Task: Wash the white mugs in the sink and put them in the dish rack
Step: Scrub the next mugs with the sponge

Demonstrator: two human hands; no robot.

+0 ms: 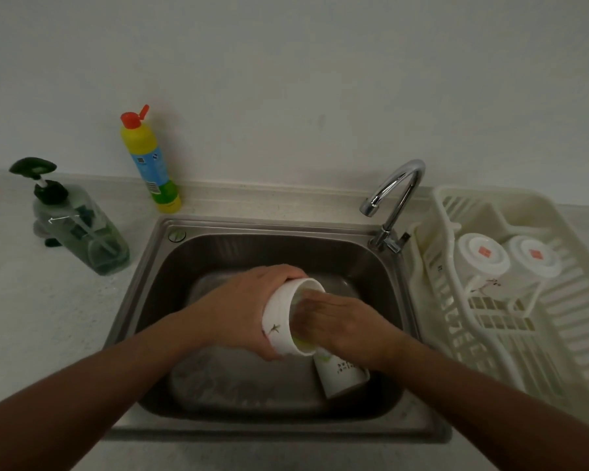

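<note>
The white mug [279, 317] hangs tipped on its side above the sink [286, 253], mouth turned to the right. My left hand [245, 307] is wrapped around its body from behind, thumb underneath. My right hand [347, 324] meets it at the mouth, fingers pushed inside, where something yellow-green [299, 341] shows against the rim. The fingertips are hidden, so I cannot tell whether they grip it.

A second mug [342, 375] lies on its side on the sink floor, under my right wrist. Two more mugs [483, 256] [536, 256] stand upside down side by side in the dish rack [524, 334], just right of the sink.

The faucet [398, 188] rises at the sink's back right corner. A yellow bottle [150, 164] leans against the wall, and a pump dispenser [79, 229] sits on the counter [31, 317] to the left.
</note>
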